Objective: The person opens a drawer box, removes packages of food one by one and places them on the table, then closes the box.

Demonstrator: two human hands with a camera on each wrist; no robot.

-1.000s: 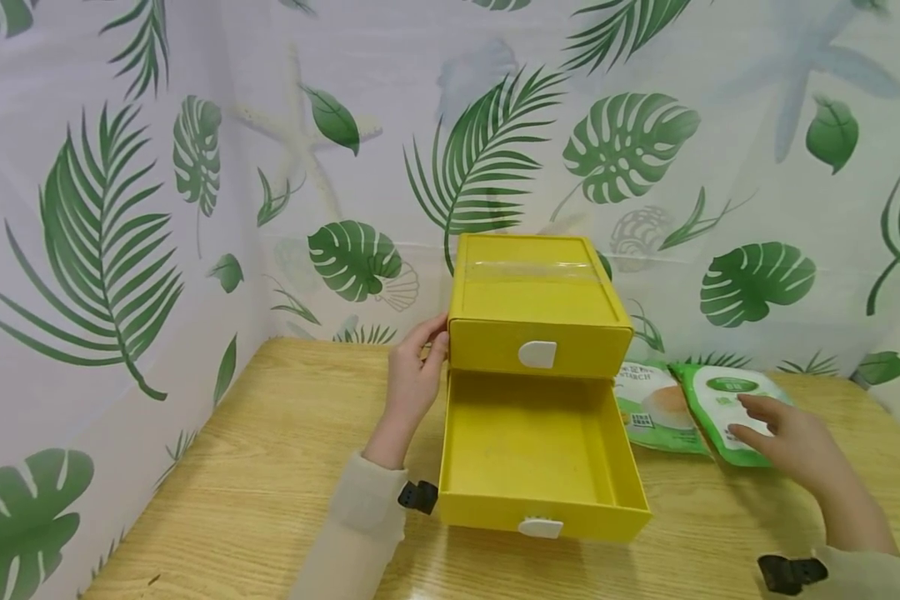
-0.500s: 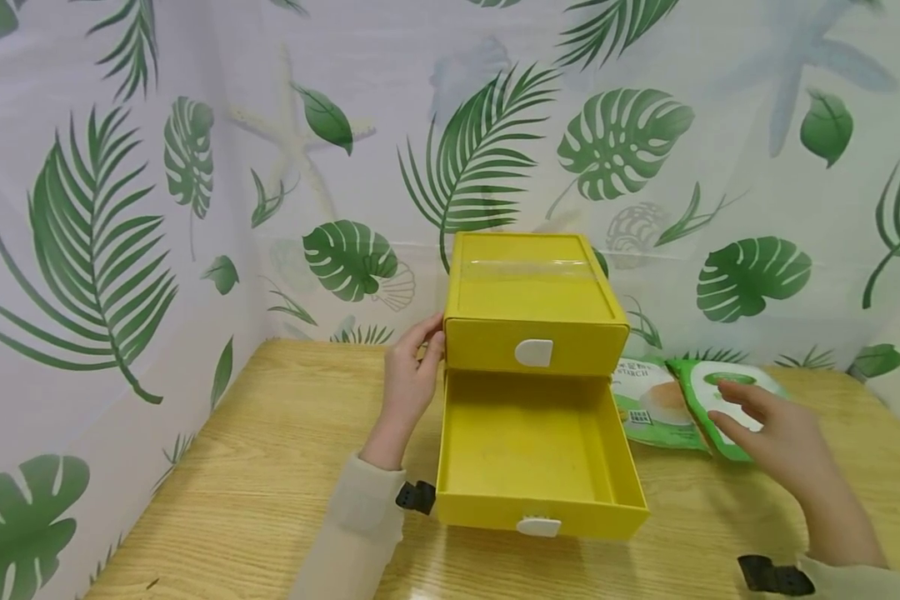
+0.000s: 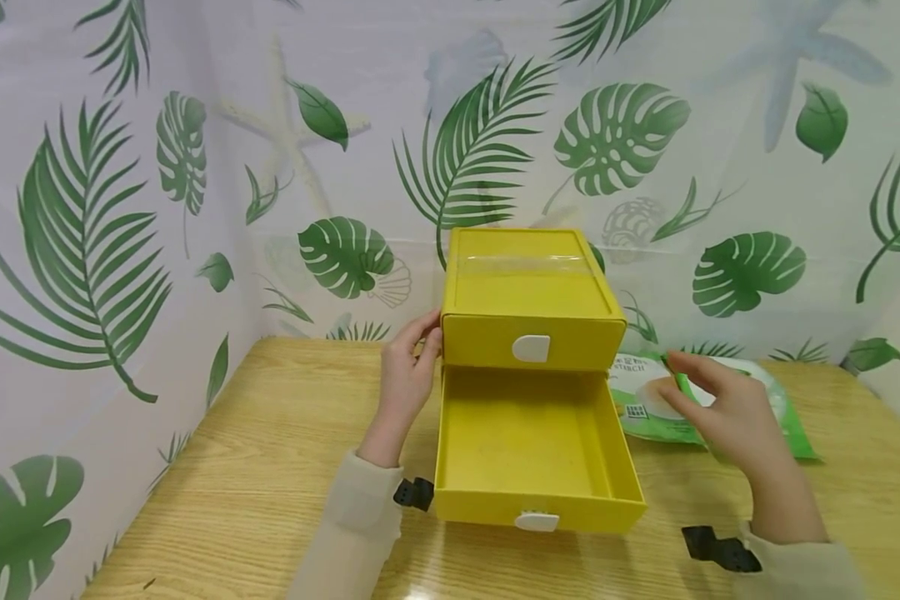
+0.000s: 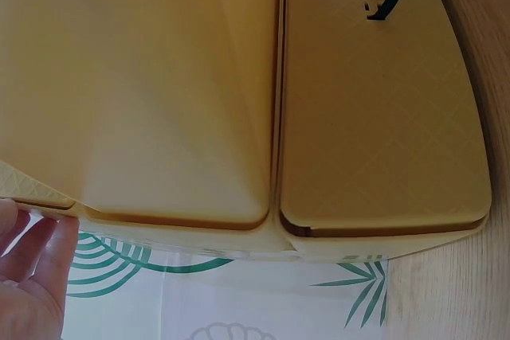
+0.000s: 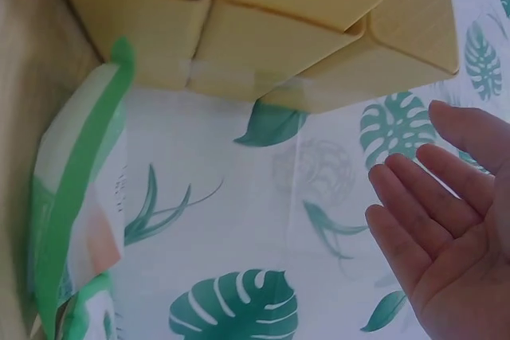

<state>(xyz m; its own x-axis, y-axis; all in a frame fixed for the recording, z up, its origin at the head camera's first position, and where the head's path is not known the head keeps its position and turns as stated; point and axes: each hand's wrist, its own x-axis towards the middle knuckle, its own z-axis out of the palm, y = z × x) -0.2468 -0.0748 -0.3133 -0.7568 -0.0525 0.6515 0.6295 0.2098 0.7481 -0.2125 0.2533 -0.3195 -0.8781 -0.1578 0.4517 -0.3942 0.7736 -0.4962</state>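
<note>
A yellow drawer box (image 3: 532, 287) stands on the table, its upper drawer closed and a lower drawer (image 3: 532, 442) pulled out with nothing inside. My left hand (image 3: 407, 375) rests against the left side of the upper part, fingertips touching it; the left wrist view shows those fingers (image 4: 52, 264) at the box's edge. Held in the air, my right hand (image 3: 738, 417) has its fingers apart and nothing in them, over two green-and-white bags. The left bag (image 3: 648, 425) lies beside the box, the right bag (image 3: 795, 425) is partly hidden by the hand. The right wrist view shows that palm (image 5: 454, 236) empty.
A wooden table (image 3: 292, 400) carries everything. A leaf-patterned sheet (image 3: 330, 167) hangs behind and at the left. White tab handles (image 3: 531, 347) stick out from the drawer fronts. Clear tape (image 3: 525, 264) crosses the box top.
My right hand has moved left, from above the right bag toward the box and the gap between the bags. My left hand stays at the box's side; the view has shifted slightly.
</note>
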